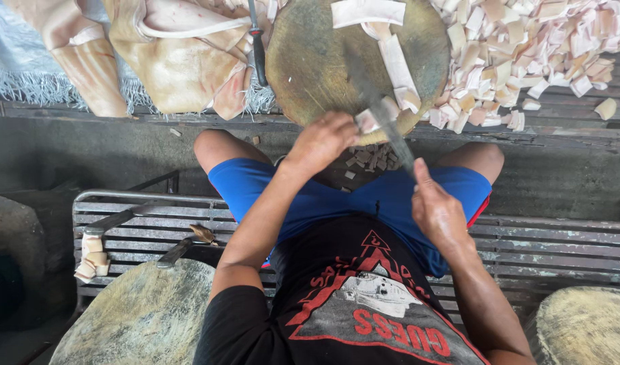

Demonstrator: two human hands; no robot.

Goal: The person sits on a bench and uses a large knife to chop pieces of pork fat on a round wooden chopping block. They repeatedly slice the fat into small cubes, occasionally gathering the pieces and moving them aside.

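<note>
Large pale slabs [175, 61] are laid on a fringed cloth [19, 74] at upper left, with a dark-handled tool [258, 47] beside them. A heap of small cut pieces [526, 47] is spread at upper right. Below, a slatted metal bench [546, 243] is seen, with small stacked chunks [91, 257] at its left end.

No packages, labels, signs or screens before you, only a printed graphic on your black shirt [371, 297], red triangle outline, grey picture, red lettering.
</note>
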